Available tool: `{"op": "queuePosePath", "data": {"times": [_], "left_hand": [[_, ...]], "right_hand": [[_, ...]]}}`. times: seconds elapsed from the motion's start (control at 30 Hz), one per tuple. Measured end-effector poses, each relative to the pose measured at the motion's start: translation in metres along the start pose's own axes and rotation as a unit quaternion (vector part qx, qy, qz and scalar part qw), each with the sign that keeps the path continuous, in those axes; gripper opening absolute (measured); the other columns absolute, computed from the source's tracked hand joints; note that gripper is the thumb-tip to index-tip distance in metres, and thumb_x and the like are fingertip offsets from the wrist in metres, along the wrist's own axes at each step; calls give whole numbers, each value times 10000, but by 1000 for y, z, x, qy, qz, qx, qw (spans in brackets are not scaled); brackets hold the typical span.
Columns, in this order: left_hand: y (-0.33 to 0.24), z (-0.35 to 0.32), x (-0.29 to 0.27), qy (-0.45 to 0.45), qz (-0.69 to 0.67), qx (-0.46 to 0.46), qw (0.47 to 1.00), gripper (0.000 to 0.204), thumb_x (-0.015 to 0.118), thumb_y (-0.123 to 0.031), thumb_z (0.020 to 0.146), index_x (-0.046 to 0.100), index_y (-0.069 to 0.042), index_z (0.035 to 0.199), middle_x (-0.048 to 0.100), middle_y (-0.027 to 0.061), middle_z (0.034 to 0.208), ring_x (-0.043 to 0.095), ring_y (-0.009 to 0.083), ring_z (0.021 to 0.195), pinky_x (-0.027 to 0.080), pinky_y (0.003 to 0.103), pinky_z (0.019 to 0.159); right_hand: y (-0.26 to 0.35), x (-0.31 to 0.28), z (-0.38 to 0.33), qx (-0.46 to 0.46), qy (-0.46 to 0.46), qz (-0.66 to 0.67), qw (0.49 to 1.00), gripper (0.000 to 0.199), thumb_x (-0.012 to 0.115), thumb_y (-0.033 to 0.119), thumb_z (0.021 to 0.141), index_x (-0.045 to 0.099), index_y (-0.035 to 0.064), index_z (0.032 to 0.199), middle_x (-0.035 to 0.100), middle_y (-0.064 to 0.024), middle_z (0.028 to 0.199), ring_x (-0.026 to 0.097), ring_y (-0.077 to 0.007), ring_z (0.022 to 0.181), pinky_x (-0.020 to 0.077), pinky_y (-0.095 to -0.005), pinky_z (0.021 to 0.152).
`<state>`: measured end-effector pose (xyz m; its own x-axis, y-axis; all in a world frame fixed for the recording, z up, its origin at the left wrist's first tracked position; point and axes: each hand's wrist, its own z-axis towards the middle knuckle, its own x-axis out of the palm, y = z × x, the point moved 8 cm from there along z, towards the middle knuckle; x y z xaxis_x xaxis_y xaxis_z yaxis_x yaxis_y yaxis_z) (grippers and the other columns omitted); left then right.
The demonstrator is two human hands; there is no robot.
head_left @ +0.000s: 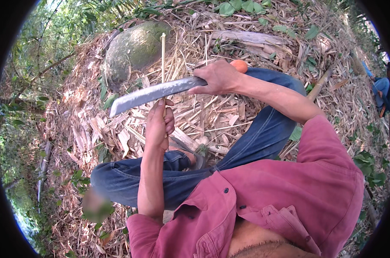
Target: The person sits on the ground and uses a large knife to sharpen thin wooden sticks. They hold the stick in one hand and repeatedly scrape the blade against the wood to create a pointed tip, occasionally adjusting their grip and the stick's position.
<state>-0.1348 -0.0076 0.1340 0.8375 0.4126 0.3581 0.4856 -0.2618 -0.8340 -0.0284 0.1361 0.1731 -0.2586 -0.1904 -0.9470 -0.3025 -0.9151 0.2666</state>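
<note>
My right hand [218,77] grips the handle of a long grey machete [150,94], whose orange handle end shows behind the hand. The blade points left and lies across a thin pale bamboo strip [163,56]. That strip stands upright, held from below by my left hand [159,122], fingers wrapped around it just under the blade. I sit on the ground in blue jeans and a red shirt, with my knees bent under both arms.
Dry bamboo husks and shavings [212,116] cover the ground. A large mossy rock [132,49] lies behind the strip. Green undergrowth rings the left and top. Another person in blue [382,92] sits at the far right edge.
</note>
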Motion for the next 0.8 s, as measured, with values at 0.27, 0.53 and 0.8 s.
{"op": "queuePosePath", "data": {"times": [0.27, 0.53, 0.8], "left_hand": [[-1, -6, -5, -13, 44, 33, 998, 249, 382, -267, 1004, 514, -61, 955, 284, -67, 557, 243, 29, 403, 191, 186, 345], [-6, -12, -3, 7, 50, 46, 998, 246, 390, -261, 1004, 519, -58, 952, 280, -71, 558, 239, 15, 405, 193, 177, 345], [-17, -14, 8, 21, 9, 58, 998, 257, 366, -244, 1008, 511, -44, 1081, 292, -64, 570, 242, 21, 404, 212, 174, 346]], "right_hand": [[-19, -7, 5, 21, -20, -36, 999, 624, 493, 694, 785, 599, 80, 760, 587, -110, 570, 622, -300, 557, 481, -424, 514], [-76, -13, 22, 109, -5, -55, 992, 727, 379, 787, 778, 613, 100, 752, 598, -95, 596, 632, -265, 571, 507, -428, 576], [-185, -55, 6, 318, -35, -15, 947, 830, 325, 832, 758, 622, 59, 696, 498, -52, 517, 489, -170, 465, 401, -337, 483]]}}
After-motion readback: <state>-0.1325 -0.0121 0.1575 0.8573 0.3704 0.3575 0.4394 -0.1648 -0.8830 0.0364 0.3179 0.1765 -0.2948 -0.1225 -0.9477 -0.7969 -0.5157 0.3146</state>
